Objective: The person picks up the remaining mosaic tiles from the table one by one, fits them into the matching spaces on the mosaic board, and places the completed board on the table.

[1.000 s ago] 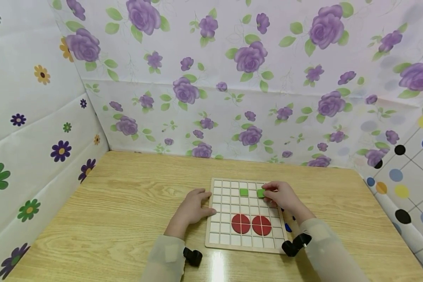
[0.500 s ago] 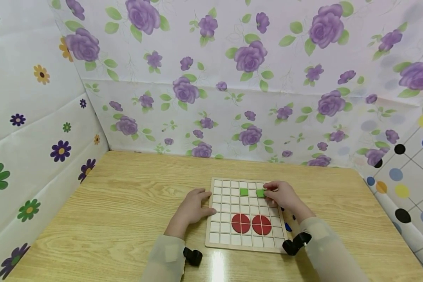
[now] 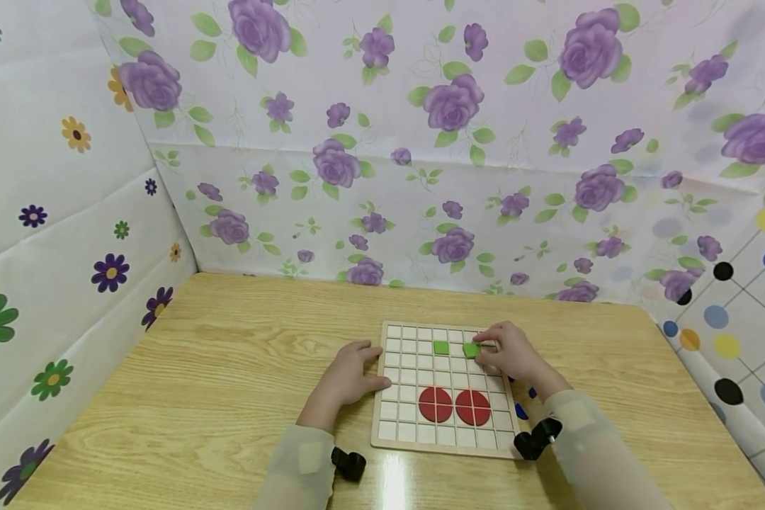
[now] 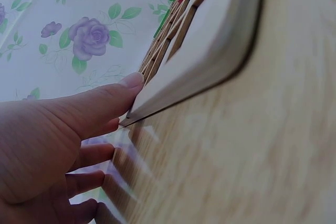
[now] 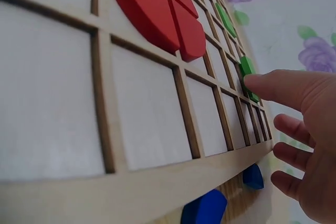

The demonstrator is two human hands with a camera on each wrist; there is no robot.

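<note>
A wooden grid board [image 3: 408,448] with white square cells lies on the table. In the head view my left hand [image 3: 347,375] rests at its left edge, thumb on the rim and the other fingers spread alongside. My right hand [image 3: 513,354] is over the upper right cells, thumb and index finger at a green tile [image 3: 471,350] that sits slightly turned against the grid. The right wrist view shows the thumb touching this green tile [image 5: 249,77]. A second green tile [image 3: 441,347] lies square in a cell to the left. Red quarter pieces form two circles [image 3: 435,404] lower down.
Blue pieces [image 3: 520,411] lie on the table [image 3: 261,340] just right of the board, partly hidden by my right arm. A flowered cloth [image 3: 382,177] stands behind the table. Black cameras [image 3: 349,465] sit on both wrists.
The right index finger and thumb have moved apart a little around the green tile, which has turned slightly out of line with the grid. My left hand and the board stay put.
</note>
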